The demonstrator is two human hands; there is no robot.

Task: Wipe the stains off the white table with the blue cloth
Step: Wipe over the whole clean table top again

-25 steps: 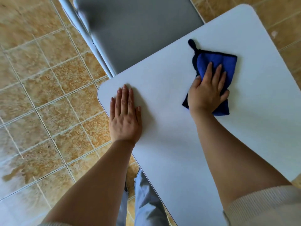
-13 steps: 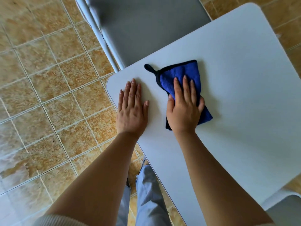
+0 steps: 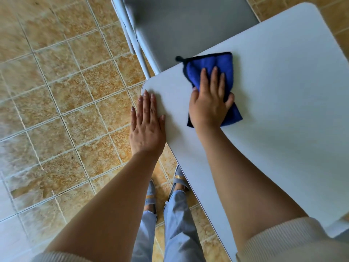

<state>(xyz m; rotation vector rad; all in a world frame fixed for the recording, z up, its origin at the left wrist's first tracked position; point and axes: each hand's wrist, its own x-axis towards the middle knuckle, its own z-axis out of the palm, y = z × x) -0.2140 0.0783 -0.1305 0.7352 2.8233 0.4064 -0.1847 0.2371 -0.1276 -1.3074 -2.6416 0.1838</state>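
Observation:
The blue cloth (image 3: 211,67), edged in black with a small loop, lies folded near the far left edge of the white table (image 3: 283,114). My right hand (image 3: 209,103) presses flat on the cloth, fingers spread over it. My left hand (image 3: 147,123) rests flat with fingers apart at the table's near left corner, partly past its edge. No stain shows on the visible table surface.
A grey chair (image 3: 181,25) with a white metal frame stands against the table's far left edge. Tan tiled floor (image 3: 66,91) lies to the left. My legs and sandalled feet (image 3: 164,201) are below the table's near edge.
My right hand slid the cloth left from the table's middle to its left edge. My left hand stayed near the corner, ending partly over the edge. The view shifted.

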